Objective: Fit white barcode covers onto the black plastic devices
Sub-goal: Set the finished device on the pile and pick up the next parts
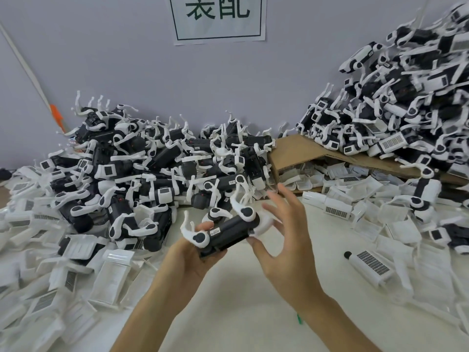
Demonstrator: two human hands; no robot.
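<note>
A white paper sign [217, 19] on the wall [101, 59] bears two large dark-green Chinese characters, 装配, inside a thin line border, their tops cut off. The small label [214, 231] on the held device [234, 232] and the barcodes on the covers [373, 266] are too fine to read

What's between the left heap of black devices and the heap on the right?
In the head view, a brown cardboard box lies between the left heap and right heap, white covers inside it.

device heaps [157, 168] behind, covers [111, 278] in front
</note>
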